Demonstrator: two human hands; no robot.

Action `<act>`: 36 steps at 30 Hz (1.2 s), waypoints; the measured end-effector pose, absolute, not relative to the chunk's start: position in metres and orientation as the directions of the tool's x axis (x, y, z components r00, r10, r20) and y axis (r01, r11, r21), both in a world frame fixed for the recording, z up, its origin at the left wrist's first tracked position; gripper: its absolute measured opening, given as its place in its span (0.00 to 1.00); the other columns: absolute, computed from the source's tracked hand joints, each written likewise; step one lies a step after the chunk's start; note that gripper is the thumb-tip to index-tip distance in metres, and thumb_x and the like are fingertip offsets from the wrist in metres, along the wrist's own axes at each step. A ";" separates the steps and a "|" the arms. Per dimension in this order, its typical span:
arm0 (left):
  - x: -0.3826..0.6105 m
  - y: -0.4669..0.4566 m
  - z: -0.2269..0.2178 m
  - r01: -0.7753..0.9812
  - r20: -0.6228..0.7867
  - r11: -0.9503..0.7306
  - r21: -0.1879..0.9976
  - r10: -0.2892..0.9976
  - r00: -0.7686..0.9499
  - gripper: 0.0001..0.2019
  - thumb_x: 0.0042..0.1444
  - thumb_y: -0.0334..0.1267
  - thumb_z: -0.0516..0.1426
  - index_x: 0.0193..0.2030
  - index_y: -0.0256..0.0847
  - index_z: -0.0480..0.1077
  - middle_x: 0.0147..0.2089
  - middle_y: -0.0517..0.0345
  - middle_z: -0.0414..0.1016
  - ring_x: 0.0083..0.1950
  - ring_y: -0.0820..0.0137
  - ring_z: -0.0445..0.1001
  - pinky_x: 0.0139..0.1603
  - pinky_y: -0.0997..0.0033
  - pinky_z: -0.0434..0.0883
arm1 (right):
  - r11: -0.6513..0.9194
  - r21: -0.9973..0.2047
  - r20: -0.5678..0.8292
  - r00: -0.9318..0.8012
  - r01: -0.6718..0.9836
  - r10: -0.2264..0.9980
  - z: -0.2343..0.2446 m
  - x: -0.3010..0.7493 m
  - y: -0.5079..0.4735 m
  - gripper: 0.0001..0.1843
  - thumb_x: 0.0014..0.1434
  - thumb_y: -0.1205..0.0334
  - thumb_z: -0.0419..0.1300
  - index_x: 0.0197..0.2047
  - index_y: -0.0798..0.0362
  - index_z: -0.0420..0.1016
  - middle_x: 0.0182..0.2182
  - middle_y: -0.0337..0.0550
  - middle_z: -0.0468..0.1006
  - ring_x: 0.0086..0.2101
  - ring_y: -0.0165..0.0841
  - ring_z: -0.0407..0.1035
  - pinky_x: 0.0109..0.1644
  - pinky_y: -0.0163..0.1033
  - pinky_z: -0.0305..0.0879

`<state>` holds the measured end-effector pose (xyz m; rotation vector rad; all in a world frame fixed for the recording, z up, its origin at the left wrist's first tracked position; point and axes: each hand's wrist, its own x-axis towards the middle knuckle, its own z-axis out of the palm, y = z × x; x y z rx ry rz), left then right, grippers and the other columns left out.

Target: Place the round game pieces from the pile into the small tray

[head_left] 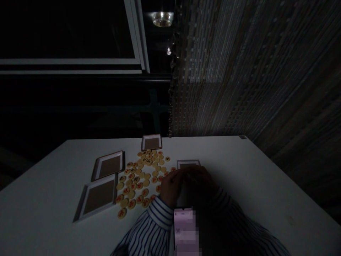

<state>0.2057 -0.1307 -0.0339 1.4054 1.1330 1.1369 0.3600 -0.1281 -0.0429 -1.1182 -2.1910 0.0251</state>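
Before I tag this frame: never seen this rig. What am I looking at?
No machine here: these are a person's bare hands, left hand and right hand, in striped sleeves. The single picture comes from a camera on that person's head, looking forward and down. On the white table lie many round pieces, some with red or dark markings, four shallow trays, and a lit phone. The hands are close together; it's too dark to tell whether they hold anything.

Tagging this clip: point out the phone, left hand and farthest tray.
Phone (183, 222), head view: lit screen.
Left hand (171, 185), head view: back of the hand.
Farthest tray (151, 143), head view: inner floor.
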 end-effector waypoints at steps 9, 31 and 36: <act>0.204 -0.126 -0.041 0.061 0.101 -0.107 0.992 0.991 0.084 0.12 0.51 0.39 0.53 0.38 0.39 0.74 0.39 0.53 0.77 0.42 0.67 0.74 0.46 0.67 0.69 | 0.600 -0.100 0.227 -0.569 0.793 0.790 -0.006 0.359 -0.113 0.12 0.56 0.57 0.52 0.35 0.54 0.73 0.31 0.46 0.77 0.32 0.32 0.69 0.36 0.34 0.59; 0.199 -0.123 -0.076 0.582 0.339 -0.449 0.678 0.894 0.294 0.18 0.50 0.37 0.55 0.49 0.39 0.67 0.55 0.45 0.66 0.57 0.60 0.64 0.57 0.55 0.62 | 0.353 -0.025 -0.137 -0.353 0.935 0.926 -0.004 0.384 -0.103 0.11 0.52 0.56 0.55 0.35 0.51 0.75 0.35 0.46 0.77 0.34 0.33 0.71 0.34 0.33 0.62; 0.198 -0.124 -0.077 0.624 0.305 -0.472 0.623 0.881 0.361 0.21 0.48 0.35 0.56 0.51 0.35 0.66 0.56 0.39 0.64 0.58 0.57 0.62 0.57 0.53 0.62 | 0.389 0.023 -0.172 -0.380 0.921 0.909 -0.017 0.384 -0.099 0.13 0.52 0.53 0.55 0.34 0.52 0.76 0.35 0.47 0.77 0.33 0.35 0.72 0.30 0.34 0.63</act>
